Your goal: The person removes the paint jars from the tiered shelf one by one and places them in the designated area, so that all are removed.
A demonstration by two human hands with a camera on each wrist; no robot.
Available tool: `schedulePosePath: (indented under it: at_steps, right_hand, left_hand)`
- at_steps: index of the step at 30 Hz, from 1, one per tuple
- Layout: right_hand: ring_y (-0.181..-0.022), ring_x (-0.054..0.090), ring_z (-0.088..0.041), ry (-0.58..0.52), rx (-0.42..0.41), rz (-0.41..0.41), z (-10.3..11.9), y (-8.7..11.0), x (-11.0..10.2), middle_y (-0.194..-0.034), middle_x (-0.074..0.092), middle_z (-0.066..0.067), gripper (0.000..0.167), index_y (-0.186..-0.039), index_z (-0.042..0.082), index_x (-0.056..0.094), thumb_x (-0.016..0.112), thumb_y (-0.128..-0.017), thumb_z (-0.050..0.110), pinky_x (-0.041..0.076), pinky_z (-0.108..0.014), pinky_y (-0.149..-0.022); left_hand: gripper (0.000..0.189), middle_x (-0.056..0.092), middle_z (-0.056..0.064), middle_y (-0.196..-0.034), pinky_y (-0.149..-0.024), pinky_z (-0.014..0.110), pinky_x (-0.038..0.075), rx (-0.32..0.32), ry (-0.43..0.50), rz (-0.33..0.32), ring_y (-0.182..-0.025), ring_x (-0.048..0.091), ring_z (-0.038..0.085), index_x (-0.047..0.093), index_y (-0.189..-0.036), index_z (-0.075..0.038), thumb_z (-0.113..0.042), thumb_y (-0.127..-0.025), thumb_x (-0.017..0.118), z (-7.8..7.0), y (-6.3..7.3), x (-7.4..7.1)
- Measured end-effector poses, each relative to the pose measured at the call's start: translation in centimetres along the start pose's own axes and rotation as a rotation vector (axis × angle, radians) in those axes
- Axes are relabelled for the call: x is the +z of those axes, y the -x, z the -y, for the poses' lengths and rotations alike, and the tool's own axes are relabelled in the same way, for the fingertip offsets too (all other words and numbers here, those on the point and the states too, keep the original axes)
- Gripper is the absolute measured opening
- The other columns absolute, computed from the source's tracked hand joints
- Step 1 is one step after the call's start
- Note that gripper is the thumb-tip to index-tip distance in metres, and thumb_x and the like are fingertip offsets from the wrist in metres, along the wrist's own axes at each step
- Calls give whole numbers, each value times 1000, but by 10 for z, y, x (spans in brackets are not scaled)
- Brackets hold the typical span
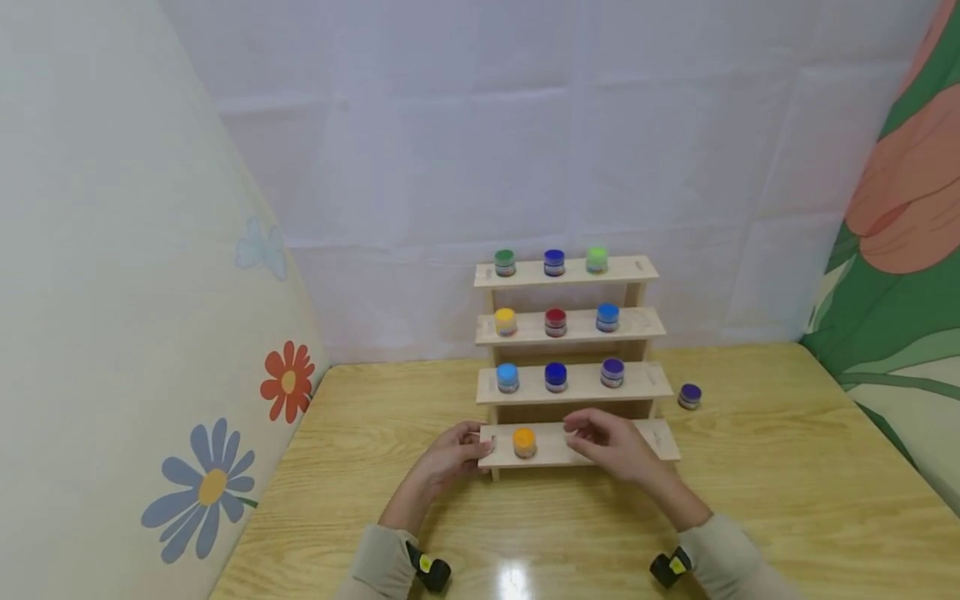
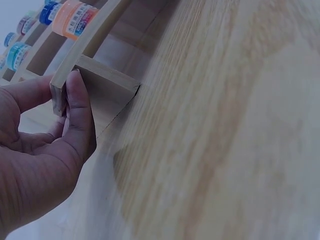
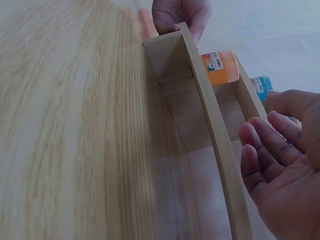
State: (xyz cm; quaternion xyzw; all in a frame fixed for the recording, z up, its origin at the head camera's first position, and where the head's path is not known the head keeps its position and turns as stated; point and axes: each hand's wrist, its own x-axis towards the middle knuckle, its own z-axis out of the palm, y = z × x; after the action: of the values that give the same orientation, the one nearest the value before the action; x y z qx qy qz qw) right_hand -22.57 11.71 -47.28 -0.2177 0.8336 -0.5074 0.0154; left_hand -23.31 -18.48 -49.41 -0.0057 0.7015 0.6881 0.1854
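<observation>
A tiered wooden rack (image 1: 577,451) stands on the table and holds small paint jars on its shelves. My left hand (image 1: 450,457) pinches the left end of the lowest shelf between thumb and fingers, seen closely in the left wrist view. An orange paint jar (image 1: 524,443) sits on that shelf, just right of the left hand. Over the middle of the same shelf hovers my right hand (image 1: 611,446), fingers loosely bent and apart from the thumb. No object shows between them in the right wrist view, where the right hand (image 3: 285,165) is palm-side to the camera.
Upper shelves carry several jars, among them a green jar (image 1: 505,263), a yellow jar (image 1: 506,322) and a dark red jar (image 1: 556,322). One purple jar (image 1: 690,396) stands on the table (image 1: 750,450) right of the rack. A white cloth (image 1: 450,167) hangs behind.
</observation>
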Motion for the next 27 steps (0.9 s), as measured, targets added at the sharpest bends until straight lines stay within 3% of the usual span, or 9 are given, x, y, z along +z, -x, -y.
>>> schedulePosePath:
  at_steps: [16,27]
  right_hand:
    - [-93,65,-14,-17,-12,47,8,-12,24,-109,70,-1,27,-121,9,67,72,-95,16,54,-24,-80]
    - [-95,65,-16,-28,-30,84,11,-17,31,-115,69,-6,33,-123,8,66,74,-94,22,54,-24,-81]
  left_hand:
    - [46,58,11,-106,-72,27,56,-13,-14,-6,-87,65,16,40,-139,9,-4,-100,61,-1,1,0]
    - [45,58,9,-102,-72,27,56,-12,-2,16,-85,65,14,40,-137,10,-4,-100,61,-2,2,0]
